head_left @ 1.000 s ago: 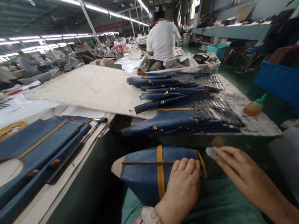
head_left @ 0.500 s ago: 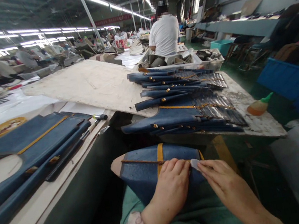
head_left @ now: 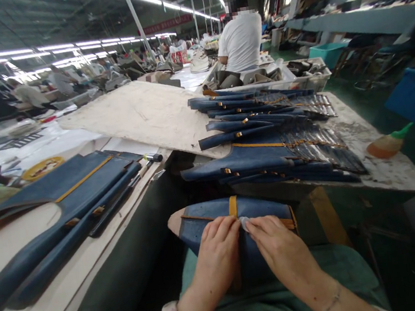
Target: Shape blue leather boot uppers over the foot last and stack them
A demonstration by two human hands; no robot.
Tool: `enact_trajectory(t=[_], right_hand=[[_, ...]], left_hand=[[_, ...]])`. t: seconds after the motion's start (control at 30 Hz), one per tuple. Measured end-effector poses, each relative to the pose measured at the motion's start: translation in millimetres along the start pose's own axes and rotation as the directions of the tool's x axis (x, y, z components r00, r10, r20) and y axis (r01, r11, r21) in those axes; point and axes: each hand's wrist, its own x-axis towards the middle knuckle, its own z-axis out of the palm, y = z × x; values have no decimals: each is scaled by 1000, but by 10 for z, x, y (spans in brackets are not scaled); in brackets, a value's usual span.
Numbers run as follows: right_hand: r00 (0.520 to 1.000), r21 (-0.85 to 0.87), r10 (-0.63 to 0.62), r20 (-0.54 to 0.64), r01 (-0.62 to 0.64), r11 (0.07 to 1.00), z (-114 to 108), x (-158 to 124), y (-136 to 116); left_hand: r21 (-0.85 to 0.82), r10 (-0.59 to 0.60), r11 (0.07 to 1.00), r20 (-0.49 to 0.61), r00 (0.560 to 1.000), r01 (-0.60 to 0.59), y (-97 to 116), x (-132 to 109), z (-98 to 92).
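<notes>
A blue leather piece (head_left: pixel 208 210) with a yellow strap (head_left: pixel 232 206) across it lies over my lap, its tan tip pointing left. My left hand (head_left: pixel 218 242) presses on it just left of the strap, fingers together along the brown edging line; the thumb is hidden. Pinched in the fingertips of my right hand (head_left: pixel 278 241) is a small whitish pad (head_left: pixel 244 223), touching the piece beside the strap. The two hands almost meet there. An orange-brown strip (head_left: pixel 288 223) shows at the right end of the piece.
Stacked blue leather pieces (head_left: pixel 254 156) cover the bench ahead; more blue pieces (head_left: pixel 79 182) lie on the left table. A glue bottle with green nozzle (head_left: pixel 388 143) stands at the right. Behind are a white crate (head_left: pixel 313 81) and a seated person (head_left: pixel 240 39).
Both hands have slid left along the edging line, with the whitish pad now at the yellow strap. More of the piece's right end shows. The view has turned slightly left.
</notes>
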Motion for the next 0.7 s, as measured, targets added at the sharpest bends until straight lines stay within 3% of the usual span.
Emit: enact_trajectory(t=[0.17,0.37,0.7], right_hand=[[1000,86,7,18,-9,996,-7,22,13],[988,245,21,154,-59,968,-132,62,86],[938,457,-10,348,-160,875,-231,278,182]], left_hand=[[63,51,997,-66,997,-46,-105,-189,23],[114,75,991,-21,997,-72,-105,-347,47],[56,-22,998,-61,998,25,-81,-315,7]])
